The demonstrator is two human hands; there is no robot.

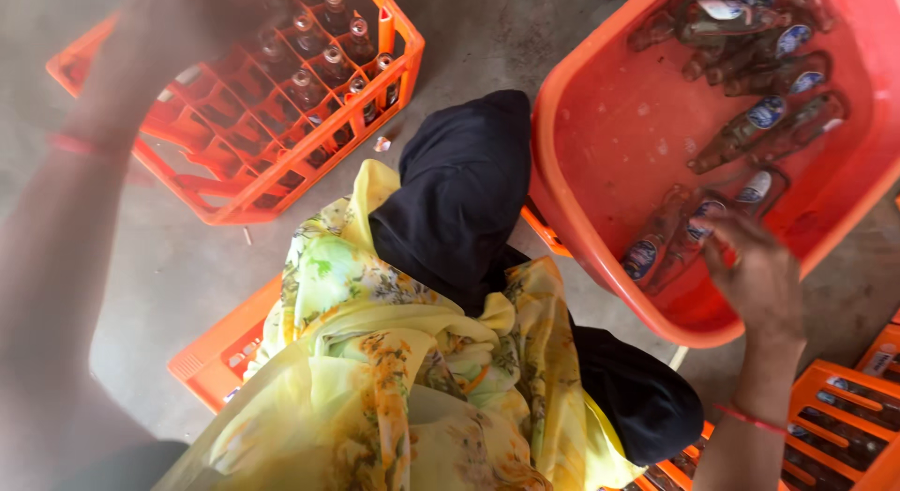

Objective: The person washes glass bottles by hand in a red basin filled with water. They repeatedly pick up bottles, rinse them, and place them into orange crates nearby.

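- Your right hand point(755, 271) reaches into the orange plastic tub point(600, 163) at the upper right, fingers curled down over the near end of a brown glass bottle point(692, 236) lying on the tub floor; you cannot tell whether the grip has closed on it.
- That bottle carries a blue and white oval label and lies side by side with a second labelled bottle point(652, 243), both near the tub's lower wall.
- More brown bottles point(764, 111) lie heaped toward the tub's far corner, well apart from your hand.
- Your left forearm point(66, 238) rises close to the camera along the left edge, blurred; your left hand point(173, 22) is a smear above the crate, and its state cannot be told.
- Beneath that hand sits an orange divided bottle crate point(272, 186) on the concrete floor point(487, 41), with upright bottles point(333, 55) filling the cells at its far corner and the nearer cells bare.
- Your lap shows yellow floral cloth point(394, 360) and a dark garment point(459, 191) between crate and tub.
- Another orange crate point(834, 425) holding bottles sits at the lower right, beside your right wrist.
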